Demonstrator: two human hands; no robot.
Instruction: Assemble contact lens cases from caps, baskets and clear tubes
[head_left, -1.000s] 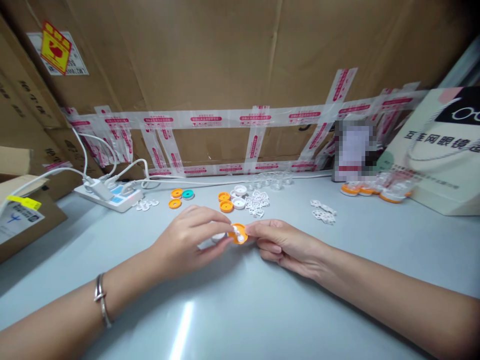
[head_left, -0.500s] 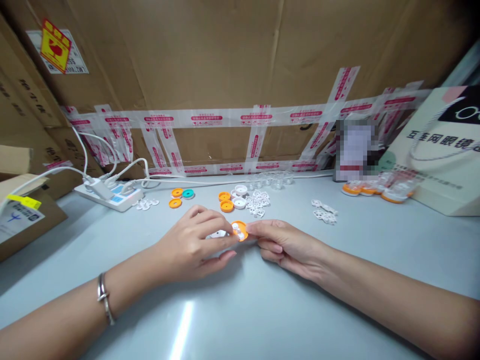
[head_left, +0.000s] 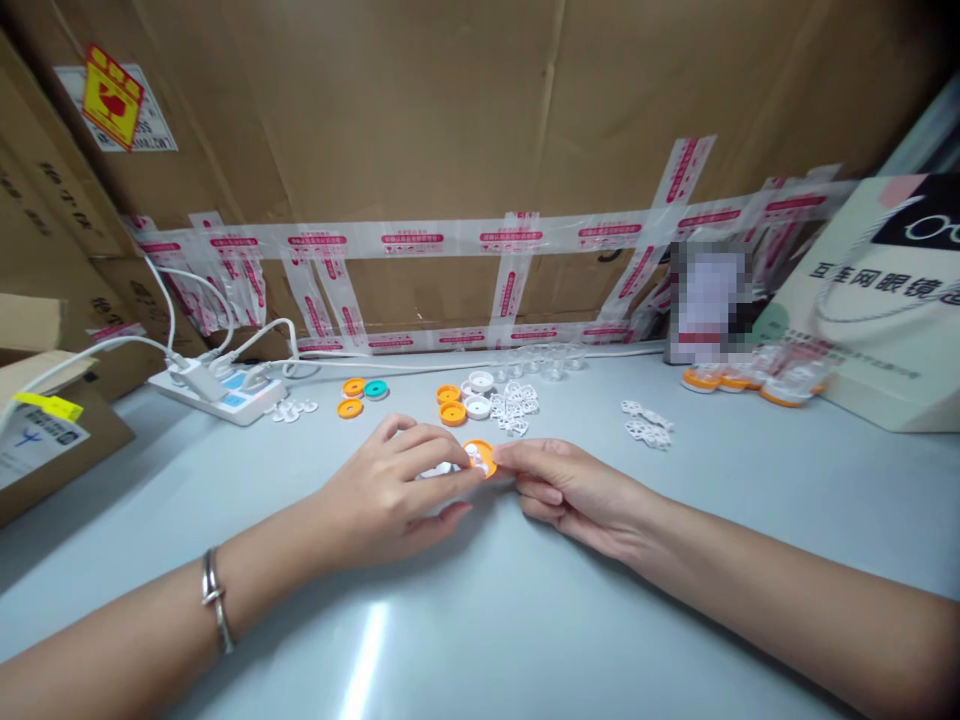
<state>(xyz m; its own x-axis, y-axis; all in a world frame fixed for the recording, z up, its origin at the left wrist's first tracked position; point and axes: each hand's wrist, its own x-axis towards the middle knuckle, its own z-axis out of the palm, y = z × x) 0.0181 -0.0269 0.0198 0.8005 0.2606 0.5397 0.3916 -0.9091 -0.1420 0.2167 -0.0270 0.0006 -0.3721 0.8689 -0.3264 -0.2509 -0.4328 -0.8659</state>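
**Cardboard-walled desk: one orange cap held in both hands**

Grey desk (head_left: 480, 620), taped cartons (head_left: 450, 120) behind. Mid-scene, the left hand (head_left: 382, 490) and right hand (head_left: 570, 485) each pinch an edge of the orange cap (head_left: 484, 460), fingertips closed on it, low over the desk. A white insert (head_left: 471, 455) sits in the cap; fully seated or not, cannot tell. Looks mid-batch: loose caps (head_left: 452, 410) and an insert pile (head_left: 514, 405) lie just beyond the hands, not yet joined. Orange-based pieces (head_left: 750, 378) that look finished are at far right.
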